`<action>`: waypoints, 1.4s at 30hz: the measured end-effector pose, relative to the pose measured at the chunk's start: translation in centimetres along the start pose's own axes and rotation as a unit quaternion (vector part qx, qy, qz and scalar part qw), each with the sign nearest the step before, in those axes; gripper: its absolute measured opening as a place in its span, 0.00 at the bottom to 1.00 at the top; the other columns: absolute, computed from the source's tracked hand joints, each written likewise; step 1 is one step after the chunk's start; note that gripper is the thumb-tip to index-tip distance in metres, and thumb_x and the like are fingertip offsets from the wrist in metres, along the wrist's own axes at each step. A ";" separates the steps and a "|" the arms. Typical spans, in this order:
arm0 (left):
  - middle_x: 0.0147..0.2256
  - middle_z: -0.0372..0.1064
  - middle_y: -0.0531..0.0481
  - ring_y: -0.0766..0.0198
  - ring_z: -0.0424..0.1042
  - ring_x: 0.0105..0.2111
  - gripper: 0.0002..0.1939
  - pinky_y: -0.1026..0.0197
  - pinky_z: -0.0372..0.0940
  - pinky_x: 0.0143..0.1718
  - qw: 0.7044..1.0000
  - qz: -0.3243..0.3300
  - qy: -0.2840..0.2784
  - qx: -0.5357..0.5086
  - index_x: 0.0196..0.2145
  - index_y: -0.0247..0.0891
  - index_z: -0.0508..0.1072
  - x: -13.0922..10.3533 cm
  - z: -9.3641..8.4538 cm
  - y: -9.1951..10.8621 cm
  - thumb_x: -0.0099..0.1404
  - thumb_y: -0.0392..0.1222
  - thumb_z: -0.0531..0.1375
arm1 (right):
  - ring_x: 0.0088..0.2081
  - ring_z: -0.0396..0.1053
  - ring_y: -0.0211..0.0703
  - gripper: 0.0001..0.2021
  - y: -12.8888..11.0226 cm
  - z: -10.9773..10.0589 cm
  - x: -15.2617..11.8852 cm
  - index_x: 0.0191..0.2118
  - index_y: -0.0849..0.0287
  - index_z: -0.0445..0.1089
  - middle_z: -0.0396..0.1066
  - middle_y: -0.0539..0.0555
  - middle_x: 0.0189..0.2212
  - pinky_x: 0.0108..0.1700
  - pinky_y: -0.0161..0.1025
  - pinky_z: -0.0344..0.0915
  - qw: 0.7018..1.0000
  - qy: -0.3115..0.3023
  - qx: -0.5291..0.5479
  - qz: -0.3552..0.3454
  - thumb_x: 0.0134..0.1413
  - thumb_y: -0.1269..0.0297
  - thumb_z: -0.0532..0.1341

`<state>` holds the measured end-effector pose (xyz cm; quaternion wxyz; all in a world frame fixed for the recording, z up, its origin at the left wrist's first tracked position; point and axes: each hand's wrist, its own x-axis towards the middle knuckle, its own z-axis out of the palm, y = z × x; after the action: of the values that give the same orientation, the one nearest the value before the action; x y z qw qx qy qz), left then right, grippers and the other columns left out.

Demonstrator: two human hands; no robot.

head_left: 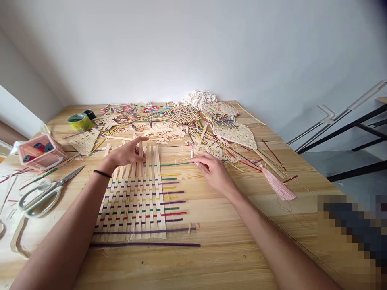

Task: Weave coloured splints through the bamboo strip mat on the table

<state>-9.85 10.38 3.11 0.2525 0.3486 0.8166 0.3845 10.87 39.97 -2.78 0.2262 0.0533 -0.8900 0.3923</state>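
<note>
Before me lies a half-woven mat (130, 201) of pale flat strips crossed by thin purple, yellow, green and red ones. At its far end my left hand (128, 154) is closed around several pale strips (141, 150), which it holds raised, with the index finger stretched above them. A green strip (175, 164) runs among the pale strips and out to the right. My right hand (211, 171) pinches this green strip between thumb and fingers. Clear tape covers the mat's near edge by a purple strip (178, 230). Another purple strip (145, 244) lies nearer me.
Scissors (50, 193) and a pink box of thread spools (42, 151) are at the left, with yellow tape (79, 122) behind. Loose strips (163, 131) and woven pieces (181, 116) cover the back. A woven fan (236, 135) and pink tassel (278, 183) lie right.
</note>
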 end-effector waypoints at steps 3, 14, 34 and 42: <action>0.29 0.79 0.52 0.55 0.79 0.31 0.48 0.57 0.68 0.33 1.000 0.003 0.002 -0.025 0.69 0.39 0.61 0.0 0.0 -0.1 0.52 0.42 0.72 | 0.40 0.74 0.47 0.18 0.1 0.0 0.0 0.47 0.53 0.83 0.75 0.56 0.39 0.45 0.44 0.71 1.000 -0.003 0.002 0.000 0.67 0.74 0.56; 0.36 0.79 0.48 0.54 0.78 0.38 0.46 0.52 0.71 0.43 1.000 0.012 -0.008 -0.024 0.67 0.38 0.62 0.0 -0.2 -0.1 0.53 0.43 0.72 | 0.42 0.75 0.47 0.16 0.5 0.5 -0.2 0.47 0.53 0.83 0.76 0.57 0.41 0.47 0.45 0.71 1.000 -0.007 0.011 0.004 0.68 0.72 0.57; 0.34 0.72 0.52 0.57 0.75 0.35 0.38 0.53 0.71 0.39 0.997 0.046 0.057 0.006 0.61 0.40 0.69 0.8 -0.6 -1.8 0.52 0.44 0.69 | 0.41 0.74 0.48 0.14 0.2 0.3 -0.1 0.46 0.53 0.82 0.76 0.57 0.40 0.46 0.46 0.70 1.000 -0.021 -0.011 0.020 0.67 0.72 0.59; 0.35 0.71 0.52 0.58 0.75 0.34 0.38 0.56 0.71 0.37 0.998 0.049 0.048 0.016 0.61 0.39 0.69 0.9 -0.2 -1.5 0.51 0.39 0.66 | 0.41 0.75 0.48 0.14 0.2 0.4 -0.1 0.45 0.54 0.83 0.77 0.57 0.40 0.46 0.45 0.70 0.999 -0.022 -0.014 0.025 0.66 0.73 0.59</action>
<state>-11.07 10.33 1.90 0.1884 0.3737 0.8157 0.3994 10.78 39.82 -3.24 0.1975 0.0370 -0.9011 0.3843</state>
